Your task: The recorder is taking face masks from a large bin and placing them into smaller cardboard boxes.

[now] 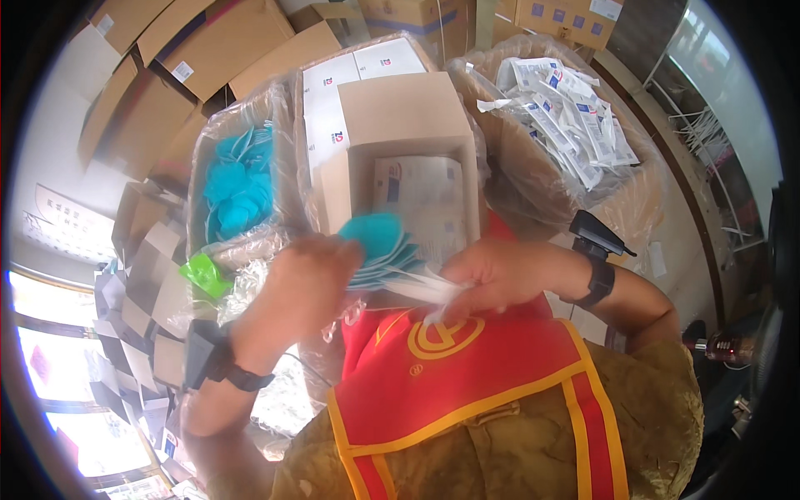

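Observation:
My left hand (310, 271) is closed on a fanned stack of teal rounded pieces (379, 242), held over the near side of an open cardboard box (408, 112). My right hand (496, 273) pinches some white strips (425, 287) at the stack's lower right edge. Whether the strips belong to the teal pieces I cannot tell; motion blurs them. Inside the open box lie flat white packets (421, 196). To its left, a plastic-lined carton (200, 183) holds more loose teal pieces (240, 183).
White boxes (325, 108) stand packed behind the open one. At the right, a plastic-lined carton (500, 154) holds a heap of white packets (575, 108). A bright green piece (204, 275) and crumpled clear plastic (250, 287) lie near my left forearm. Cardboard cartons (225, 46) are piled behind.

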Tool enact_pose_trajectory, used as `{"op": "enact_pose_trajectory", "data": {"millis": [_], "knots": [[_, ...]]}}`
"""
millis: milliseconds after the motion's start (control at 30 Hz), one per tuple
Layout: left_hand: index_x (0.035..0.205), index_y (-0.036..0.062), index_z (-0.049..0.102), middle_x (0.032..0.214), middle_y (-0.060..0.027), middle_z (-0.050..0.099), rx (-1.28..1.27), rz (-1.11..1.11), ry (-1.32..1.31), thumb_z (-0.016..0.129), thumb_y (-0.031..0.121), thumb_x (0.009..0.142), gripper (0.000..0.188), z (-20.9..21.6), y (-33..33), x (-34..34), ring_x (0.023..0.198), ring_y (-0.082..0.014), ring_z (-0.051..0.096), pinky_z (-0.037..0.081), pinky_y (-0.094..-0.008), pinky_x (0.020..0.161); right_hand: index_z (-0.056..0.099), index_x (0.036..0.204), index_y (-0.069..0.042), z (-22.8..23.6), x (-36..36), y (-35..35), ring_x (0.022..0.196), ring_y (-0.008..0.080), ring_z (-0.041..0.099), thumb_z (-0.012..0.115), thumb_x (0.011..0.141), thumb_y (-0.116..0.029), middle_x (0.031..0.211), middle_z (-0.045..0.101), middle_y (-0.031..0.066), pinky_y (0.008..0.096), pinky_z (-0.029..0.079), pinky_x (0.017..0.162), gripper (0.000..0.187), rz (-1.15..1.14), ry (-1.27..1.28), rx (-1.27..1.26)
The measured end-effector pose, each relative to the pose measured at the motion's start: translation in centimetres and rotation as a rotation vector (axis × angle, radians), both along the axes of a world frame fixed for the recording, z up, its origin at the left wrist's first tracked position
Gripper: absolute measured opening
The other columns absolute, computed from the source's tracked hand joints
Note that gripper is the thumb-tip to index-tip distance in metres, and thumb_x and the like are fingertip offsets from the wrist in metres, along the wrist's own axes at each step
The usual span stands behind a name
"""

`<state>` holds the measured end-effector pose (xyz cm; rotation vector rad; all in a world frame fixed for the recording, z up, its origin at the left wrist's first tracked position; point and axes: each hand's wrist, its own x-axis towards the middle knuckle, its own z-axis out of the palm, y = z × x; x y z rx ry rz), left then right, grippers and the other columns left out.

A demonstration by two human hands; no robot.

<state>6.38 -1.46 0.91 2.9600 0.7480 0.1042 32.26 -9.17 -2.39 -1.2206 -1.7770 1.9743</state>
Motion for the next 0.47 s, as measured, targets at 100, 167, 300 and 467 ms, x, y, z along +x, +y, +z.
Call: {"op": "enact_pose_trajectory", "data": {"millis": [100,167,300,467], "knots": [[0.087,0.0044,0.056,0.083,-0.0138,0.061,-0.155,-0.004,-0.098,0.078,0.021,0.066,0.035,-2.0,-1.0,1.5,0.079,-0.0345,0.061,0.049,-0.0429,0.067,0.063,0.088,-0.004,0.4,-1.5,-0.4,0.081,0.0213,0.058,0.071,0.086,-0.024,0.08,0.061,0.0082,0.031,0.045,0.072,0.022,-0.098,0.288,0.681],[0.089,0.0025,0.057,0.084,-0.0155,0.062,-0.369,0.062,-0.168,0.077,0.023,0.066,0.037,-2.9,-1.1,2.2,0.08,-0.0364,0.061,0.048,-0.0434,0.067,0.063,0.085,-0.004,1.3,-2.9,-0.1,0.087,0.0213,0.056,0.072,0.085,-0.022,0.083,0.061,0.0085,0.0309,0.044,0.077,0.021,-0.179,0.324,1.018],[0.087,0.0022,0.058,0.075,-0.0146,0.059,-0.879,-0.032,-0.496,0.073,0.018,0.065,0.031,-4.7,-1.9,1.9,0.074,-0.0347,0.062,0.05,-0.0419,0.066,0.061,0.081,-0.005,2.0,-5.0,-0.7,0.087,0.025,0.055,0.069,0.086,-0.021,0.081,0.057,0.0089,0.0366,0.041,0.086,0.019,0.022,0.434,1.124],[0.084,0.0123,0.061,0.075,-0.0103,0.061,-0.323,-0.388,-0.071,0.069,0.016,0.058,0.027,-0.4,-3.5,-1.6,0.074,-0.0306,0.065,0.05,-0.0514,0.087,0.054,0.073,-0.004,3.7,-3.0,-2.6,0.084,0.0228,0.056,0.06,0.094,-0.037,0.078,0.057,0.0131,0.0415,0.039,0.084,0.04,0.335,0.466,0.307]]}}
